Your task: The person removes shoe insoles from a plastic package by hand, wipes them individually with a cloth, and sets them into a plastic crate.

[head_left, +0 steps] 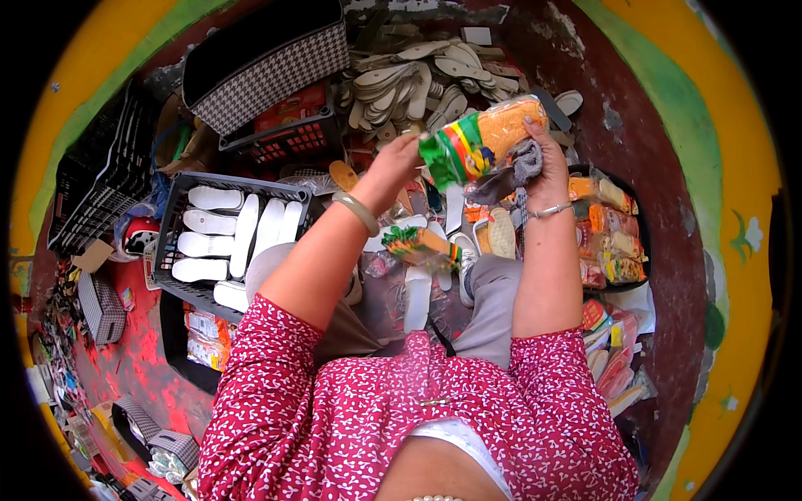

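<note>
The packet (501, 129) is up between both hands. The right hand (545, 159) has its fingers around the orange end, a grey cloth (526, 160) bunched below. The left hand (399, 157) meets the green end, too blurred to tell any pinch. Knee and sleeve hide the crate's (194, 294) near corner.

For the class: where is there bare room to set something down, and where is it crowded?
Widest is the red floor at left, between the upper small checked box and the black tray of packs. A smaller dark floor patch lies between the legs, right of the white insole. It is crowded beneath the held pack, and by the heap of soles beyond.
</note>
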`<act>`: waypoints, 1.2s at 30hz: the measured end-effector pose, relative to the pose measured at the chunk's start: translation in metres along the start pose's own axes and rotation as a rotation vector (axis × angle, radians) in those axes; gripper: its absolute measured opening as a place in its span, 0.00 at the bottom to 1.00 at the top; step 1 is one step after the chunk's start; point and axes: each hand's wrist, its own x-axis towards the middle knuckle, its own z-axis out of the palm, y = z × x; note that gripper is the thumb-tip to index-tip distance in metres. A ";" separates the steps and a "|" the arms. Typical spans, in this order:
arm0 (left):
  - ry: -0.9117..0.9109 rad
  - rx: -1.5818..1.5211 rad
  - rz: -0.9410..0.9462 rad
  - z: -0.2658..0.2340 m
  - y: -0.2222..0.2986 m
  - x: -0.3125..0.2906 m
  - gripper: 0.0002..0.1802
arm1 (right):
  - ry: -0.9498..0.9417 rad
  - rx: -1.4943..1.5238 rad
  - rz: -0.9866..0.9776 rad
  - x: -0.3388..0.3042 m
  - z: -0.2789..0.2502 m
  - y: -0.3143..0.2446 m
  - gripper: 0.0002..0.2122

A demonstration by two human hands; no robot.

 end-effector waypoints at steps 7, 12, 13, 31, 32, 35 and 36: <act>-0.518 -0.523 -0.285 0.020 0.048 -0.039 0.34 | -0.365 -0.079 0.002 -0.010 0.025 0.012 0.27; -0.383 -0.414 -0.101 0.030 0.060 -0.052 0.33 | -0.273 -0.209 -0.001 0.006 0.020 0.028 0.31; -0.335 -0.334 -0.003 0.030 0.062 -0.050 0.33 | -0.243 -0.246 0.039 0.009 0.013 0.027 0.32; -0.072 -0.115 -0.056 0.016 0.081 -0.054 0.25 | -0.228 -0.261 0.259 -0.009 0.019 0.029 0.20; -0.095 -0.137 -0.028 0.010 0.078 -0.049 0.24 | -0.252 -0.311 0.255 -0.009 0.022 0.026 0.17; -0.059 -0.148 0.014 0.002 0.070 -0.041 0.24 | -0.262 -0.348 0.259 -0.003 0.012 0.024 0.15; -0.062 -0.160 0.035 0.000 0.071 -0.040 0.23 | -0.268 -0.338 0.253 -0.003 0.011 0.022 0.15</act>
